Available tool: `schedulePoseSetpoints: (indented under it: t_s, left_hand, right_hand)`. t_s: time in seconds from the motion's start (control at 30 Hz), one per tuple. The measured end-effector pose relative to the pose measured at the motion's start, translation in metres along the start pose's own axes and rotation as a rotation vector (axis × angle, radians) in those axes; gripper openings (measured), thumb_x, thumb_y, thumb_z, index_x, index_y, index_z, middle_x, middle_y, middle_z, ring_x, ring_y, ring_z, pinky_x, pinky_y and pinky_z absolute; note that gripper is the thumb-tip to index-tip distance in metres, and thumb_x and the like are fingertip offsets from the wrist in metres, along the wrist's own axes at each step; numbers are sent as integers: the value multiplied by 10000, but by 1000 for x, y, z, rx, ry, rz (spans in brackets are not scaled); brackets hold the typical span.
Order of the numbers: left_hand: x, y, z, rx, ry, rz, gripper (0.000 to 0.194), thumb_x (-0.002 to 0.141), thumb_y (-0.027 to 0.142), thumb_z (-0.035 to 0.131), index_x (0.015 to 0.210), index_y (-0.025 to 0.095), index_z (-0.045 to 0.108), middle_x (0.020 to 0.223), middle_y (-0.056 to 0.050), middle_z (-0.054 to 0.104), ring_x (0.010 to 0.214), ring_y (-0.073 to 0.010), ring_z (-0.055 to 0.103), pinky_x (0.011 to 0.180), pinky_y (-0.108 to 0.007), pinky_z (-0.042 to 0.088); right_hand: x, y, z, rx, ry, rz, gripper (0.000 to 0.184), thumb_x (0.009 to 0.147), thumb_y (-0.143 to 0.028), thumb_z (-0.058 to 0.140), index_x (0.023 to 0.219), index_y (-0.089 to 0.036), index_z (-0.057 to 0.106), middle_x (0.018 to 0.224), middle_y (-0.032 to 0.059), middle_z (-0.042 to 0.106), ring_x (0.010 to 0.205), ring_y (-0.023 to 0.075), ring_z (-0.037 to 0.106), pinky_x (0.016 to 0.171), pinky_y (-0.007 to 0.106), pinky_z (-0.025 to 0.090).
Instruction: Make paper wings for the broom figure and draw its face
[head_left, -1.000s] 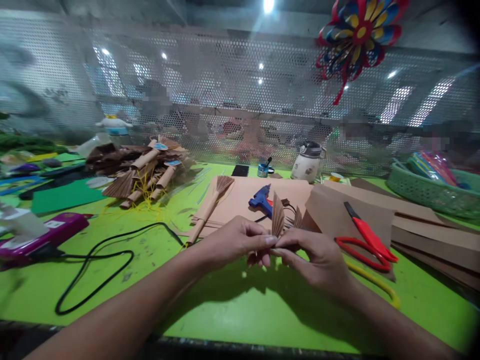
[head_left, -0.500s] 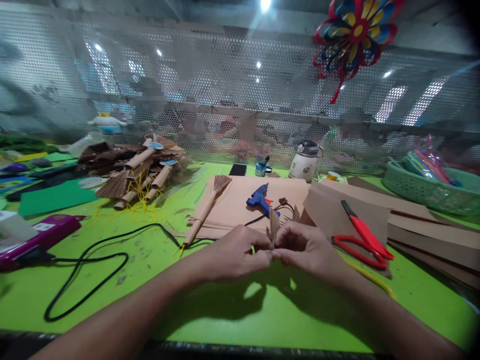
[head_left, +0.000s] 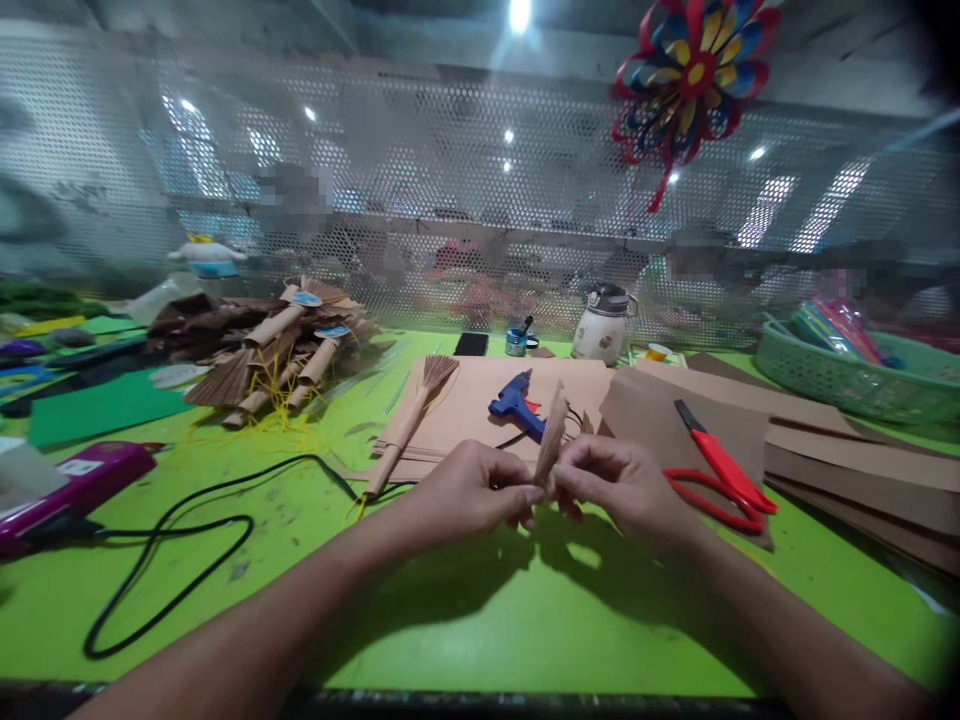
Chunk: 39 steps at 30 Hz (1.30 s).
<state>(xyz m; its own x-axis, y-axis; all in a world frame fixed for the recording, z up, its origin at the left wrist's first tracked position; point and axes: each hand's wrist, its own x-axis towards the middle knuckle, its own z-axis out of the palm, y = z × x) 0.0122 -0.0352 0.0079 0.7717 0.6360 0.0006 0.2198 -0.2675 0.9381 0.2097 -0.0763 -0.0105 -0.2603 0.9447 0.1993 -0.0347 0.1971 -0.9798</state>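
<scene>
Pinched by its lower end, a small pleated brown paper fan (head_left: 552, 440) stands upright between my hands above the green table. My left hand (head_left: 480, 490) is closed on it with thumb and fingers. Close against the fan's base, my right hand (head_left: 611, 485) is closed too, thumb and fingertips together at the same end. Just behind my hands lies a blue glue gun (head_left: 517, 405) on a stack of brown paper sheets (head_left: 480, 385). A rolled paper piece with a pleated fan top (head_left: 409, 425) rests at the stack's left side.
Red-handled scissors (head_left: 724, 470) lie on brown paper to the right. A green basket (head_left: 855, 370) stands at the far right. Bundled paper pieces (head_left: 285, 340) are piled at the left; a black cord (head_left: 247, 520) loops near a purple tool (head_left: 90, 480). A cup (head_left: 600, 325) stands behind.
The paper fan between my hands has turned, showing a broader side and leaning slightly right. My right fingers have shifted at its base. The view has moved a little.
</scene>
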Motion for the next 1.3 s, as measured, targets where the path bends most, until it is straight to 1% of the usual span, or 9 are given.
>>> schedulePoseSetpoints:
  t_s: [0.13,0.33,0.53,0.63,0.77,0.93,1.1,1.2,1.3]
  left_hand:
    - [1,-3,-1,-82,21,-36,216,814,307,614,761,118,703,615,-30,645,469,-74,465,458,-188,347]
    - [0,-3,0,-129,2,-48,176,788,267,637,729,123,719,605,-38,658,456,-67,447,461,-193,332]
    - [0,-5,0,-164,10,-10,190,788,265,620,716,115,711,589,-30,642,463,-68,430,474,-204,296]
    - [1,-7,1,-186,61,-34,143,747,236,642,679,125,700,521,4,597,451,-68,443,465,-202,284]
    - [4,-10,4,-212,96,-105,125,721,218,641,649,120,670,469,20,553,436,-75,449,453,-205,272]
    - [6,-15,5,-244,27,-44,204,778,297,643,690,113,640,531,26,533,464,-60,390,468,-204,263]
    - [6,-19,5,-194,-43,19,263,847,367,591,882,120,674,684,-22,605,522,-68,414,500,-209,287]
    - [5,-18,4,-179,-51,32,301,877,393,547,866,124,683,705,-43,632,551,-80,450,522,-212,304]
    - [4,-17,3,-178,-35,15,287,856,382,583,810,121,692,680,-47,647,544,-81,466,519,-209,300]
  right_hand:
    - [2,1,0,31,85,-19,183,830,-328,628,749,-164,631,698,12,613,576,99,535,550,255,434]
    - [5,2,6,102,-5,94,221,773,-356,687,776,-136,660,689,21,602,572,104,528,517,244,429]
    - [2,5,13,232,-12,205,241,745,-350,718,803,-128,644,675,4,587,528,77,525,471,210,412]
    - [2,7,16,297,18,229,248,709,-318,755,828,-129,648,665,-5,583,501,65,517,432,186,389]
    - [2,12,18,287,80,214,232,697,-296,766,808,-132,645,629,-16,586,471,58,504,408,178,378]
    - [3,13,18,200,127,161,217,719,-323,743,790,-146,638,591,-24,584,469,71,505,427,203,380]
    - [3,6,17,92,146,72,188,745,-313,714,737,-148,624,599,-17,589,488,77,493,468,228,367]
    - [3,5,16,85,129,57,182,749,-311,708,728,-153,620,604,-14,595,494,84,498,472,236,375]
    - [2,6,16,96,103,51,170,743,-302,712,730,-157,622,615,-11,605,507,91,520,479,243,399]
